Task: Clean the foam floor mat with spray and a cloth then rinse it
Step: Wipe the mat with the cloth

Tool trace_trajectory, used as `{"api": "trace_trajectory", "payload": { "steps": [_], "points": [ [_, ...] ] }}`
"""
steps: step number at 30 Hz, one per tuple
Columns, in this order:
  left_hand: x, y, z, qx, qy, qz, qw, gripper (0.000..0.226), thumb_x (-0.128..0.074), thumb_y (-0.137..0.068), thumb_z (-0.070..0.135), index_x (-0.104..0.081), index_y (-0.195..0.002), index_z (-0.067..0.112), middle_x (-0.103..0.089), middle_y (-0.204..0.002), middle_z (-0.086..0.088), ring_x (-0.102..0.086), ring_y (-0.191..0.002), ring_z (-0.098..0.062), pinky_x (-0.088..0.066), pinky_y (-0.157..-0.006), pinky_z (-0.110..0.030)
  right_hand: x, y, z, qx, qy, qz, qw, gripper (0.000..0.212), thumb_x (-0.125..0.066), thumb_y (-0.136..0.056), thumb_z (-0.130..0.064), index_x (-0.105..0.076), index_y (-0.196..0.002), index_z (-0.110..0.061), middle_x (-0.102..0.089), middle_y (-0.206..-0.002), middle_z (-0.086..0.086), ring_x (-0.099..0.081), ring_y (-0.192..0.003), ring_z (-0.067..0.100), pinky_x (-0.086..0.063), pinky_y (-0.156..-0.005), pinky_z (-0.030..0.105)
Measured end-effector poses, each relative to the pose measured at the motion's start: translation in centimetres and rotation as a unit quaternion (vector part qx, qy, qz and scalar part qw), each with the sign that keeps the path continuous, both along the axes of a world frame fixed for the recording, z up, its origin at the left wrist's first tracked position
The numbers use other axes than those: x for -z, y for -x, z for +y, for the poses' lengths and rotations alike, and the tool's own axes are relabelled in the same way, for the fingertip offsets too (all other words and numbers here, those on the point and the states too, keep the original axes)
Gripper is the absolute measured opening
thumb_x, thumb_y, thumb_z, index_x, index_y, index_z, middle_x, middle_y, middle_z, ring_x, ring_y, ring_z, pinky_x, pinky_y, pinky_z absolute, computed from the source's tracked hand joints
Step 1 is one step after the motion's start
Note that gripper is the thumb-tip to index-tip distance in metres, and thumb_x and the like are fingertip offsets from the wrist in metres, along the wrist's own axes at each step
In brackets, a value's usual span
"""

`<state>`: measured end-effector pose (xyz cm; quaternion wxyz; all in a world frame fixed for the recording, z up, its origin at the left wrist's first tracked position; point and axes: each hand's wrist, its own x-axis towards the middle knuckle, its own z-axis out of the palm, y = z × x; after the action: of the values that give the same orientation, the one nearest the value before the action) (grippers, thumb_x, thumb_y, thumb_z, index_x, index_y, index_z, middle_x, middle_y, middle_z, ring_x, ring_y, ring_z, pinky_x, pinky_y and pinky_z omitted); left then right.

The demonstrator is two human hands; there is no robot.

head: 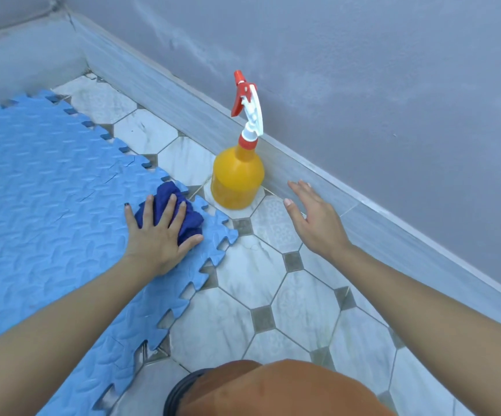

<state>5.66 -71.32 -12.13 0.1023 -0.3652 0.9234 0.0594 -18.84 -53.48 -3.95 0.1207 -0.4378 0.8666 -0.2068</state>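
I have my left hand (157,232) spread flat, pressing the dark-blue cloth (180,208) onto the blue foam mat's (48,205) corner for wiping; my right hand (312,217) hovers spread, empty, beside the yellow spray bottle (237,178) (parked upright by the wall).

A domestic setting is indicated, most likely a tiled corner of a home such as a balcony, utility area or washroom; which of these cannot be told. The floor (252,274) is laid with pale, marbled octagonal ceramic tiles set with small grey square inserts, a pattern common in household flooring. A grey tiled skirting (183,106) is run along the foot of a plain, matt, grey-lilac plastered wall (393,70), on which faint pale smears are seen. Household use is further suggested by a light blue interlocking foam floor mat (48,190) with puzzle-tooth edges and by a yellow plastic spray bottle (237,178) with a red-and-white trigger, stood just beside the skirting.
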Motion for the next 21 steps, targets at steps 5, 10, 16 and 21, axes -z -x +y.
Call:
{"api": "trace_trajectory", "payload": {
  "steps": [5,10,16,21],
  "points": [
    [0.6,-1.3,-0.1,0.065,0.012,0.007,0.998,0.086,0.002,-0.090,0.066,-0.026,-0.149,0.009,-0.025,-0.155,-0.016,-0.025,-0.141,-0.039,-0.022,-0.110,-0.060,0.1,-0.4,-0.2,-0.007,-0.013,0.010,1.000,0.050,-0.038,-0.102,-0.045,-0.039,-0.149,-0.027,-0.030,-0.159,-0.001,-0.019,-0.149,0.011,-0.028,-0.116,0.038],
    [0.5,-1.7,-0.8,0.065,-0.013,0.008,0.998,0.098,0.015,-0.081,0.073,-0.016,-0.153,0.014,-0.010,-0.159,-0.014,-0.017,-0.144,-0.038,-0.019,-0.111,-0.057,0.1,-0.8,-1.0,-0.023,-0.016,0.015,0.999,0.050,-0.038,-0.103,-0.044,-0.038,-0.149,-0.025,-0.030,-0.159,0.000,-0.019,-0.149,0.013,-0.026,-0.115,0.037],
    [-1.8,-2.4,-2.4,0.039,-0.028,0.049,0.998,0.091,0.012,-0.078,0.070,-0.009,-0.153,0.023,-0.006,-0.161,-0.002,-0.010,-0.147,-0.024,-0.001,-0.116,-0.051,0.3,-2.7,-3.1,-0.101,0.021,0.051,0.993,0.048,-0.040,-0.101,-0.043,-0.051,-0.141,-0.020,-0.048,-0.148,0.002,-0.038,-0.141,0.016,-0.037,-0.112,0.039],
    [-4.7,-7.7,-7.7,-0.027,0.082,0.201,0.976,0.046,-0.046,-0.097,0.035,-0.048,-0.137,0.012,-0.047,-0.143,-0.013,-0.048,-0.128,-0.031,-0.020,-0.112,-0.055,-0.9,-10.1,-10.1,-0.282,0.117,0.058,0.950,0.044,-0.046,-0.098,-0.038,-0.064,-0.129,-0.012,-0.061,-0.134,0.005,-0.056,-0.126,0.017,-0.041,-0.106,0.026]
  ]
}}
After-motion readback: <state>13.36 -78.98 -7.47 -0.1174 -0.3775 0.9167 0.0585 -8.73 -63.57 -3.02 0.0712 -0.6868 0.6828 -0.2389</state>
